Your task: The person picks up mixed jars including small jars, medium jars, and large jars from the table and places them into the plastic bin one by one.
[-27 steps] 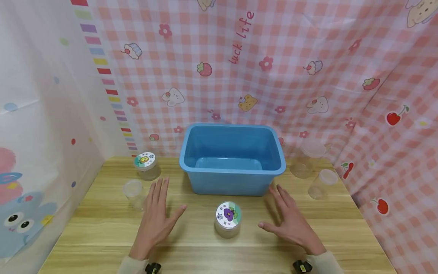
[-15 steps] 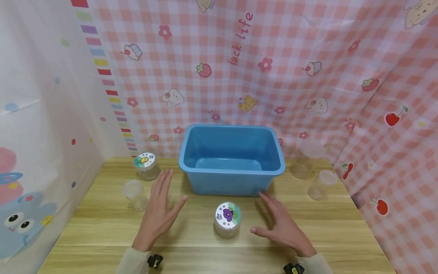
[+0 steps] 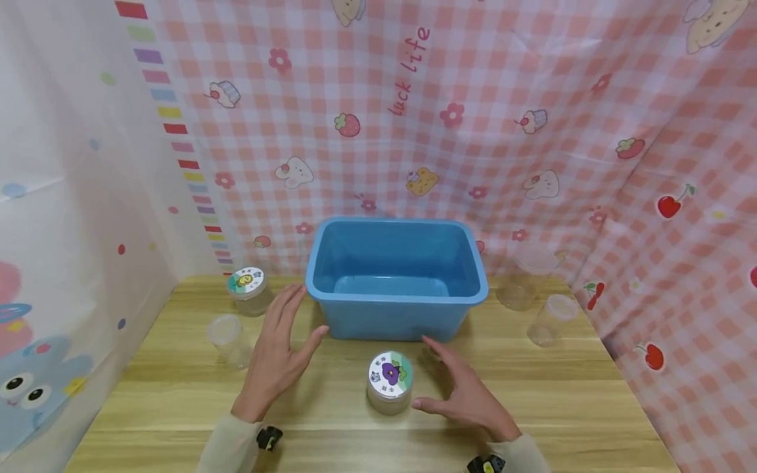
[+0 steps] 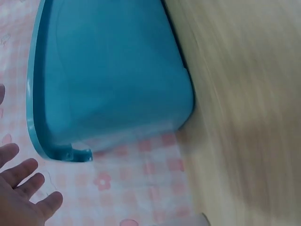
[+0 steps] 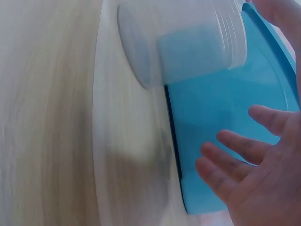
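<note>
A short clear jar (image 3: 389, 383) with a purple-flower label on its lid stands upright at the front middle of the table. My right hand (image 3: 467, 393) is just right of it, thumb tip at the jar's side, fingers spread and holding nothing. In the right wrist view the see-through jar (image 5: 188, 37) appears close beside the fingers. My left hand (image 3: 276, 358) hovers left of the jar with fingers extended and the thumb apart; its fingertips overlap the near-left corner of the blue bin (image 3: 396, 318) in the head view. The bin's visible inside is bare.
At left stand a jar (image 3: 251, 292) with a yellow-flower label and a narrow clear jar (image 3: 230, 340). Two clear jars, a larger one (image 3: 520, 289) and a smaller one (image 3: 551, 322), stand at right. A checked curtain (image 3: 378, 151) hangs behind the wooden table (image 3: 568, 407).
My right hand has moved left, closer to the purple-flower jar. The left hand has shifted slightly right and forward. The jars and bin stay where they stood.
</note>
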### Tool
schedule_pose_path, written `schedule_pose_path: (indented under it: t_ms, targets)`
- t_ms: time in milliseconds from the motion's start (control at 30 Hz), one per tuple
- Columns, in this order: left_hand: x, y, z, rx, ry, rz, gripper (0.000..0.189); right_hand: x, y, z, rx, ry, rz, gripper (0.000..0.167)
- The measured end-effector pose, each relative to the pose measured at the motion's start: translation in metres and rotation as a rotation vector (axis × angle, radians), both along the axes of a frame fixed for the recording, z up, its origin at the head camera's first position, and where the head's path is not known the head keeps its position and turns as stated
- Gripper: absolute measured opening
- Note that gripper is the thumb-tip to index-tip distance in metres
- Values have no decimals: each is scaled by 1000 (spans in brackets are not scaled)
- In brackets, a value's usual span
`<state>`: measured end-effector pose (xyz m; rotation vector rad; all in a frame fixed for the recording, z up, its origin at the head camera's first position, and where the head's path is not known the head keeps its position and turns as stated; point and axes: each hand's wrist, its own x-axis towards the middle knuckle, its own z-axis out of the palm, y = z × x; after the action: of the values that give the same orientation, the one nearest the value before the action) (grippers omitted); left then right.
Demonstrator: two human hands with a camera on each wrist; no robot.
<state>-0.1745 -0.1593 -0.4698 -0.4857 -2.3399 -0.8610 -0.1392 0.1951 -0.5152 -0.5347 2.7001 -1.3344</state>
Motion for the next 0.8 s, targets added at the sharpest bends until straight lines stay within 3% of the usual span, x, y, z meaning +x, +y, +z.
schedule_pose_path:
  t_ms: [167,400,800]
  targets:
    - [-7,6,3,-17,16,-50,75,0,-9,-2,-57,-21,29,106]
    - [-15,8,6,-28,90,-47,63,-3,-24,-7,-103,-67,66,106]
    - [-30,12,15,-54,161,-118,34,0,-40,-16,-156,-113,20,102]
